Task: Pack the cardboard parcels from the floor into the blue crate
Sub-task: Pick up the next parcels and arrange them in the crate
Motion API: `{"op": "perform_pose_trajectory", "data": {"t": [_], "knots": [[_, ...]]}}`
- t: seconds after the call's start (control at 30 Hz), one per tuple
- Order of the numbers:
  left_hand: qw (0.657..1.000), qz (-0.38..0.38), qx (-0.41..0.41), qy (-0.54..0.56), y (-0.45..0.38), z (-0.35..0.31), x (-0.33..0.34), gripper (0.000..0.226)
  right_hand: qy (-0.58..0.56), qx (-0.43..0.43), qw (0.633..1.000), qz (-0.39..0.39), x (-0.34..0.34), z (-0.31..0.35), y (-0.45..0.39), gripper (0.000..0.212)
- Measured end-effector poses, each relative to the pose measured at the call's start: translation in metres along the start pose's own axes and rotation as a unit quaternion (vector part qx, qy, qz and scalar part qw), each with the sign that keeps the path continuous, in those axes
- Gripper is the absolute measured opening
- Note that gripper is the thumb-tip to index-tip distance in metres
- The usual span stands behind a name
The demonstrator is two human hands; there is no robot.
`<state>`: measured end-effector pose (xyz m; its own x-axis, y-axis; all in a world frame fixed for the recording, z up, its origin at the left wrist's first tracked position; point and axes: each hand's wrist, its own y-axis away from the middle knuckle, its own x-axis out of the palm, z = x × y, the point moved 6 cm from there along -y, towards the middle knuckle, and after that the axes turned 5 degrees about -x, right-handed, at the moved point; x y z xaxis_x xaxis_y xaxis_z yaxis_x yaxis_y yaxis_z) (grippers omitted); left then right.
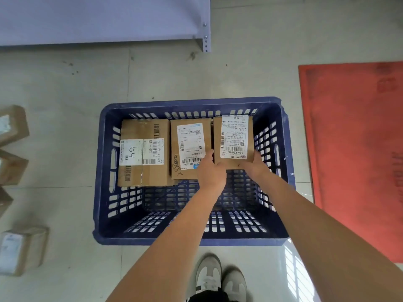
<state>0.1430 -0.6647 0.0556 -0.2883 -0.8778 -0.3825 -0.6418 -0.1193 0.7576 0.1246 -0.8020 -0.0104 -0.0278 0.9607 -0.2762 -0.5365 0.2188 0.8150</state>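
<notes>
Hands: both reach down into the blue crate (104,171) and grip one parcel between them; I see two bare forearms coming in from the bottom edge.
Left hand (210,171): curled around the near left corner of the held parcel (233,138), thumb up along its left side, knuckles towards me.
Right hand (256,163): wrapped under the parcel's near right corner; most of its fingers are hidden behind the cardboard, so I can't tell how far they reach.
Held parcel: at the far right of the crate, label facing up, its far end against the back wall; I cannot tell whether it rests on the crate floor.
Parcels in the crate: three, counted, in a row along the far wall, namely the left parcel (144,152) marked A34, the middle parcel (189,147) with handwriting near its front edge, and the held one, just beside the middle parcel.
Crate floor: the near half is bare slotted plastic.
Parcels on the floor: four that I can count along the left edge, including the nearest floor parcel (24,250); all are blurred and three are cut off by the frame.
Surroundings: a red mat (357,149) to the right of the crate, a grey shelf (104,18) beyond it, and two white shoes (218,277) just in front of the crate's near wall.
Hard to read: the label print is too small for me to make out beyond a few codes.
</notes>
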Motion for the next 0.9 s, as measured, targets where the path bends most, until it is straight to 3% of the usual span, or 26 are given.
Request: {"op": "perform_pose_trajectory", "data": {"t": [0.07,0.17,0.4,0.5,0.67,0.77,0.9], "knots": [[1.000,0.020,-0.011,0.013,0.006,0.002,-0.006,0.050,0.071,-0.008,0.997,-0.035,-0.008,0.006,0.010,0.083],[0.998,0.002,-0.028,0.052,0.018,0.003,-0.021,0.047,0.135,-0.023,0.985,-0.108,-0.019,0.013,0.034,0.071],[0.992,-0.058,-0.043,0.099,0.047,0.006,-0.069,0.045,0.141,-0.019,0.987,-0.069,-0.015,0.018,0.091,0.037],[0.993,-0.066,-0.042,0.093,0.056,0.013,-0.093,0.044,0.150,-0.013,0.987,-0.049,0.001,0.019,0.117,0.034],[0.991,-0.062,-0.034,0.111,0.070,0.035,-0.158,0.046,0.125,-0.059,0.990,-0.006,0.071,0.049,0.162,0.034],[0.992,-0.043,-0.004,0.115,0.088,0.050,-0.215,0.047,0.009,-0.079,0.997,0.022,0.140,0.077,0.191,0.051],[0.987,-0.045,-0.014,0.156,0.112,0.087,-0.319,0.057,-0.031,-0.074,0.994,0.076,0.248,0.128,0.250,0.049]]}}
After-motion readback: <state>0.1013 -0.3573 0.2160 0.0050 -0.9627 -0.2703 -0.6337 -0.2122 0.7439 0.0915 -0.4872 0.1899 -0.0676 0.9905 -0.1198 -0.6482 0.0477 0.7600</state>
